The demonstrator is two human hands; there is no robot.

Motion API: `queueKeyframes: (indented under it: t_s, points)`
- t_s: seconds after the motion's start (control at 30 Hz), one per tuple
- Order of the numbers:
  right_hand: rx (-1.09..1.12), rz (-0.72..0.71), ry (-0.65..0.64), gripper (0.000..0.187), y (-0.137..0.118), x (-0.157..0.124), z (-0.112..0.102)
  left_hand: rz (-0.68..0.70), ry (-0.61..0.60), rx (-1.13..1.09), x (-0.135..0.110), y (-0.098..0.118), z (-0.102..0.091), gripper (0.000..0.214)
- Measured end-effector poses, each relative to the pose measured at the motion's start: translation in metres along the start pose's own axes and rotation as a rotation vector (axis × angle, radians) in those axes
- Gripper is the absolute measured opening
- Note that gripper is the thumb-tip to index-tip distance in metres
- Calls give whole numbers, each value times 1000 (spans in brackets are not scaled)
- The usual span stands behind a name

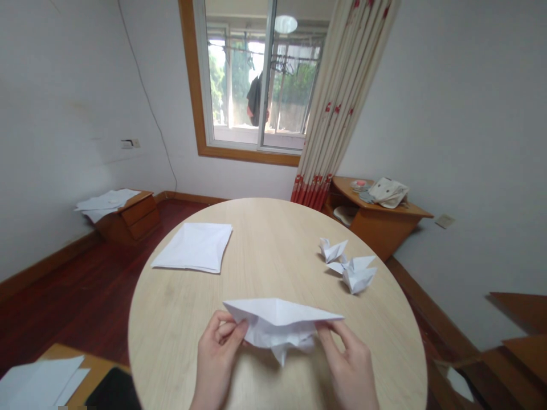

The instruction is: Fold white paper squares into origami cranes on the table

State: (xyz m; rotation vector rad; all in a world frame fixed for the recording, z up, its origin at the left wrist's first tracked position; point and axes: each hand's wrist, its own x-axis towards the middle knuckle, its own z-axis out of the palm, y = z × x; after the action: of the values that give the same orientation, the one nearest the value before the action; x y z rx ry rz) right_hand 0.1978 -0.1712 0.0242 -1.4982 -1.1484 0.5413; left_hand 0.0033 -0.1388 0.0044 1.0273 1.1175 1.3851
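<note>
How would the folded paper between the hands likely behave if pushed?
The folded paper is probably light: it looks thin, and the left hand and right hand pinch it at its sides. Its creased upper panel may be fairly stiff, while the flaps beneath could bend easily. A firm push would likely crumple it, since nothing visible supports its middle.

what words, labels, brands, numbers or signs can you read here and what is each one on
None can be read.
The folded paper and the paper stack show no lettering on the sides in view.
Dark marks on the pale cloth: too small to make out.
</note>
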Motion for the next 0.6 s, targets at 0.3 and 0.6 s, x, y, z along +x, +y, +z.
queueKeyframes:
  t_s: [0.3,0.6]
  points:
    - [202,222,-121,45,-9,14,-17,-41,-1,-207,14,-13,-12,79]
    - [-457,-33,-238,39,52,20,-5,618,-402,856,14,-19,-34,45]
